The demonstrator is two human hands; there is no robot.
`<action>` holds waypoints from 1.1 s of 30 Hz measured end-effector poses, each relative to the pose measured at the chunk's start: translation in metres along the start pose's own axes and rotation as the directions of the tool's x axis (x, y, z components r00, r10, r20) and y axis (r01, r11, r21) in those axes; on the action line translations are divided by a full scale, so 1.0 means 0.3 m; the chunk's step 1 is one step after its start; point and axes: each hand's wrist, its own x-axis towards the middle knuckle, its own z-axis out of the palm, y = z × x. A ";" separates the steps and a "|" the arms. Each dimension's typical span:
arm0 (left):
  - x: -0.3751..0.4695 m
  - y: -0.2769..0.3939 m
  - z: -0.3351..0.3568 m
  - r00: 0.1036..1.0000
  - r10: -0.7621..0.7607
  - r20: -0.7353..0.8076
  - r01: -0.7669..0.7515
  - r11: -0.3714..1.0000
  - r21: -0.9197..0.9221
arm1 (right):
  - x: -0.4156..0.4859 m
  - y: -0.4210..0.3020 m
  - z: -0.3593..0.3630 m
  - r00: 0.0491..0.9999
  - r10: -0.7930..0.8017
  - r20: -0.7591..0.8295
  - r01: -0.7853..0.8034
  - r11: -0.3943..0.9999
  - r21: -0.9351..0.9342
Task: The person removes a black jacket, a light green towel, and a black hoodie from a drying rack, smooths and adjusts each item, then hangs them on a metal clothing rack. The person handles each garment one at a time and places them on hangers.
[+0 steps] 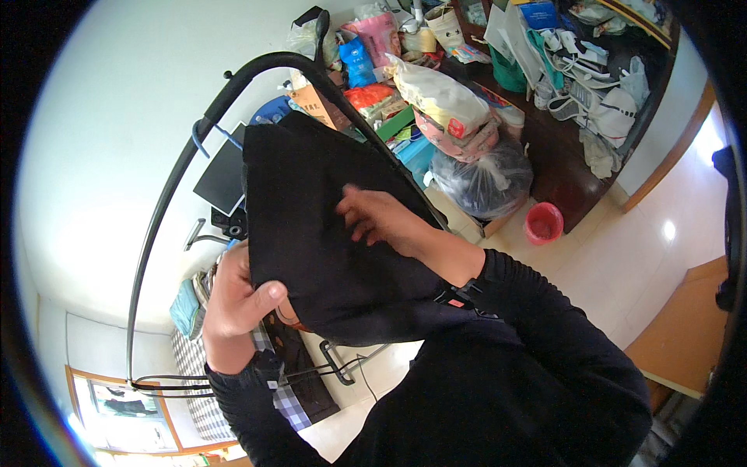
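A piece of black cloth (303,175), seemingly a garment, spreads in front of me beside the black metal tube of a clothes rack (175,181). A blue hanger hook (201,139) loops over that tube near the cloth's upper left corner. My left hand (239,298) grips the cloth's left edge, thumb on the near face and fingers behind it. Over the middle of the cloth is my right hand (379,222), blurred, with its fingers apart and nothing between them. Whether its fingertips touch the fabric I cannot tell.
Behind the rack, a dark wooden surface (545,157) bears bags, boxes and white shoes (613,117). A pink bin (543,223) stands on the tiled floor (613,280). Lower left are a checked cloth (195,379) and folded fabrics (188,309). A wooden panel (683,330) lies at right.
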 end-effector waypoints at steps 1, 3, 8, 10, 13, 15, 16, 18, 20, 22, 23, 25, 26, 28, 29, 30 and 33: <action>0.015 -0.003 -0.008 0.998 0.017 0.060 -0.016 1.000 -0.021 | 0.002 0.001 0.008 0.995 -0.041 0.088 0.052 0.991 -0.124; 0.041 0.005 -0.056 0.966 -0.127 0.224 0.156 0.981 -0.117 | 0.008 0.015 0.008 0.982 -0.149 0.114 0.166 0.974 -0.157; 0.136 -0.017 -0.135 0.887 -0.268 0.377 0.311 0.949 -0.056 | 0.013 0.102 -0.060 0.972 -0.186 -0.141 0.221 0.930 0.295; 0.171 0.004 -0.148 0.811 -0.323 0.488 0.408 0.910 -0.077 | 0.008 0.134 -0.080 0.995 -0.006 -0.100 0.045 0.920 0.389; 0.195 0.037 -0.107 0.822 -0.268 0.503 0.209 0.963 0.171 | -0.008 0.142 -0.090 0.983 0.132 -0.131 -0.099 0.968 0.231; 0.194 0.060 -0.078 0.823 -0.308 0.477 0.228 0.949 0.219 | -0.032 0.112 -0.086 0.971 -0.084 -0.225 0.098 0.994 0.051; 0.194 0.061 -0.060 0.839 -0.297 0.456 0.218 0.951 0.218 | -0.049 0.088 -0.077 0.939 -0.211 -0.273 0.216 0.976 -0.011; 0.184 0.051 -0.047 0.897 -0.206 0.392 0.085 0.949 0.304 | -0.081 0.025 -0.050 0.816 -0.501 -0.288 0.471 0.865 -0.171; 0.175 0.028 -0.083 0.929 -0.137 0.345 0.027 0.952 0.305 | -0.136 -0.053 -0.028 0.602 -0.792 -0.105 0.674 0.574 -0.464; 0.155 -0.015 -0.132 0.984 0.008 0.177 -0.038 0.985 0.165 | -0.181 -0.135 0.002 0.395 -0.898 0.193 0.764 0.205 -0.611; 0.138 -0.034 -0.171 0.997 -0.048 0.065 0.048 0.999 0.010 | -0.194 -0.177 0.019 0.308 -0.882 0.357 0.782 0.021 -0.623; 0.129 -0.079 -0.271 0.999 0.022 -0.035 -0.023 1.000 -0.019 | -0.227 -0.231 0.075 0.354 -0.801 0.483 0.770 -0.043 -0.637; 0.133 -0.115 -0.302 0.987 -0.038 -0.154 0.033 0.999 -0.034 | -0.231 -0.258 0.101 0.424 -0.742 0.519 0.744 -0.040 -0.667; 0.164 -0.200 -0.345 0.918 -0.169 -0.359 0.134 0.984 -0.121 | -0.217 -0.309 0.154 0.508 -0.669 0.543 0.688 -0.064 -0.723; 0.183 -0.244 -0.353 0.911 -0.117 -0.397 0.066 0.988 -0.139 | -0.196 -0.333 0.181 0.519 -0.663 0.540 0.661 -0.089 -0.745; 0.208 -0.285 -0.363 0.945 -0.054 -0.322 0.001 0.987 -0.162 | -0.163 -0.358 0.205 0.518 -0.647 0.560 0.655 -0.120 -0.746; 0.271 -0.388 -0.346 0.986 0.044 -0.162 -0.080 0.972 -0.220 | -0.069 -0.389 0.281 0.636 -0.556 0.535 0.541 -0.173 -0.823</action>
